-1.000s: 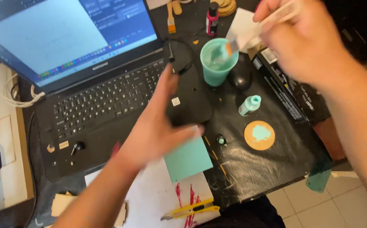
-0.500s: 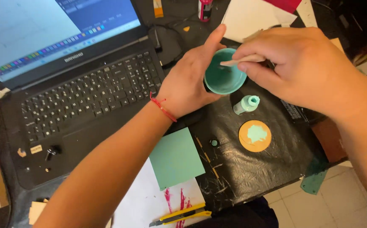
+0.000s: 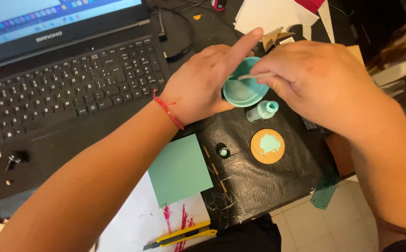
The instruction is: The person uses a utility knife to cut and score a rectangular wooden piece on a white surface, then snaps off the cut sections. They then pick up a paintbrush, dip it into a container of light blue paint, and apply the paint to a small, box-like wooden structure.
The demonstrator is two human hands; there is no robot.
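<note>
Resting between both hands point(image 3: 277, 84): teal cup point(image 3: 242, 91)

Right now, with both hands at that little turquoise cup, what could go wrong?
The left hand steadies the cup while the right hand works a thin stick in it. A hard stir might slop paint toward the laptop close by. The open small bottle lies on its side below the cup and could leak. A sleeve could smear the wet blob on the round disc.

A laptop point(image 3: 63, 79) is sitting at upper left. At centre a cup point(image 3: 242, 91) is standing above a small bottle point(image 3: 262, 111) and a disc point(image 3: 267, 146). A utility knife point(image 3: 180, 234) is lying at the bottom.
</note>
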